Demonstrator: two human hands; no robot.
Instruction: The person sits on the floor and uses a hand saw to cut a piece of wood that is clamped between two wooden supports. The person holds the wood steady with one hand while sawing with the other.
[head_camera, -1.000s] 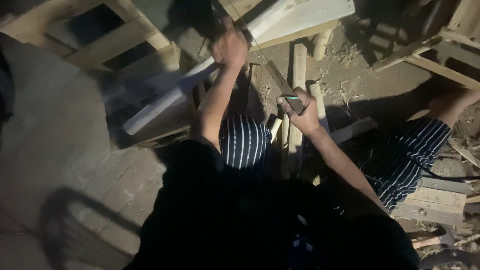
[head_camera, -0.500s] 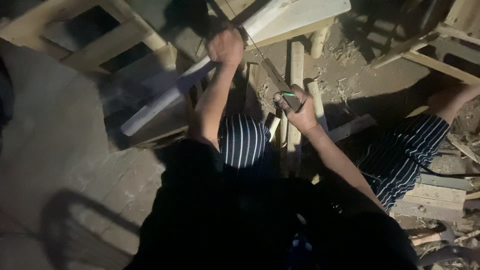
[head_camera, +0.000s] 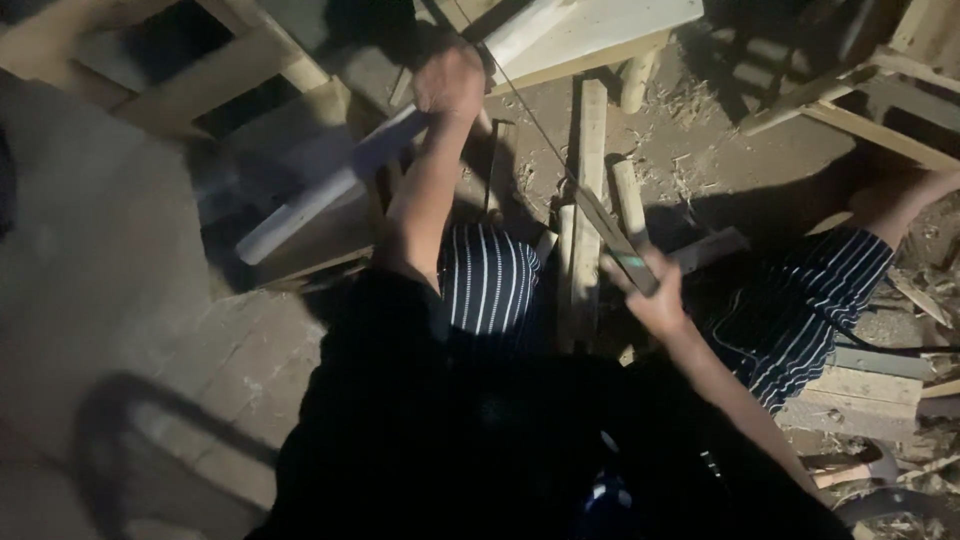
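Left hand (head_camera: 450, 80) clenches the pale plank (head_camera: 330, 190); right hand (head_camera: 655, 300) grips what looks like a saw (head_camera: 600, 225), wood crowding around.

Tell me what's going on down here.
A person in striped trousers sits among scattered wooden pieces on a dusty floor. The left hand grips a long pale wooden bar lying across a wooden frame. The right hand holds a thin, straight-bladed saw by its handle, the blade angled up toward the left hand.
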